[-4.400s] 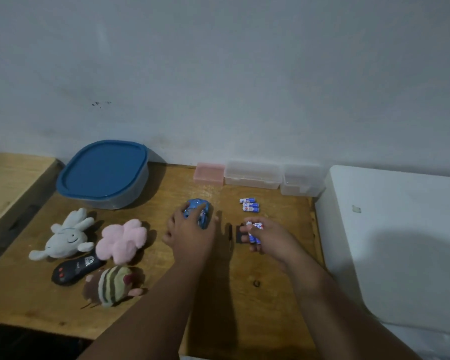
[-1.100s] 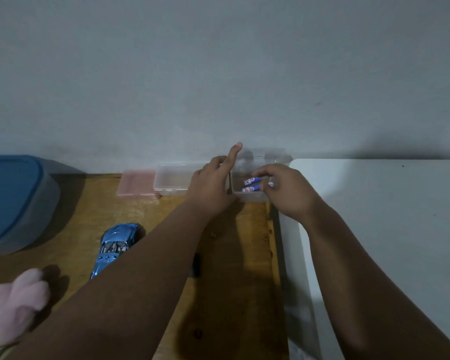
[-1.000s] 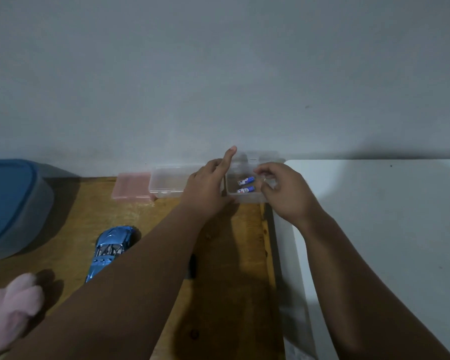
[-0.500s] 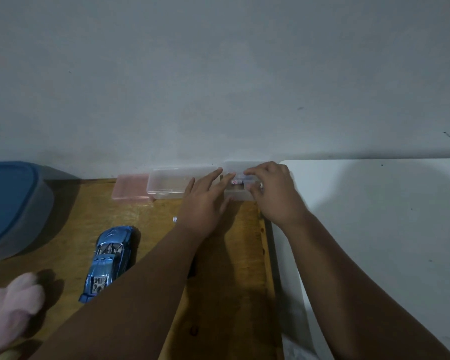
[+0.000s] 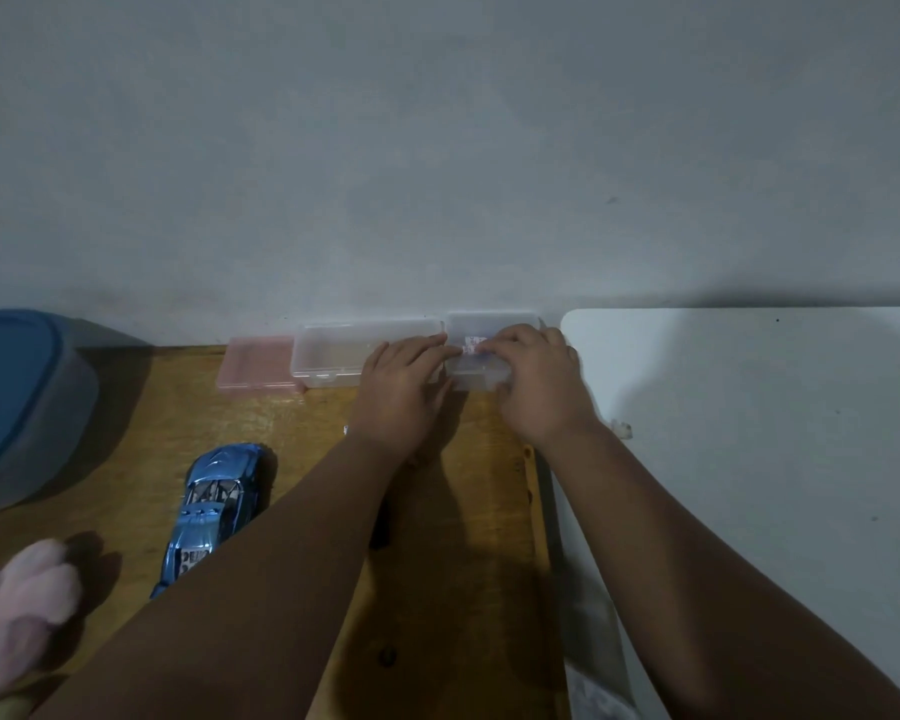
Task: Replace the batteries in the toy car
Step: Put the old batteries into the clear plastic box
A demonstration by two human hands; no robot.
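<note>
The blue toy car [image 5: 214,504] lies on the wooden table [image 5: 292,439], left of my left forearm. At the back, against the wall, stands a small clear plastic box [image 5: 481,324] with its lid down; batteries [image 5: 473,346] show faintly through the lid. My left hand [image 5: 401,392] lies flat with straight fingers on the box's left part. My right hand [image 5: 533,379] presses on the lid from the right, fingers bent over its front edge.
A longer clear box [image 5: 344,350] and a pink box [image 5: 255,363] stand left of the small one. A blue-lidded container [image 5: 17,397] is far left, a pink plush toy [image 5: 22,589] at lower left. A white surface [image 5: 749,433] borders the table on the right.
The box lid, held open a second ago with batteries visible inside, is now down. Both hands have come onto it. The car now sits away from my hands.
</note>
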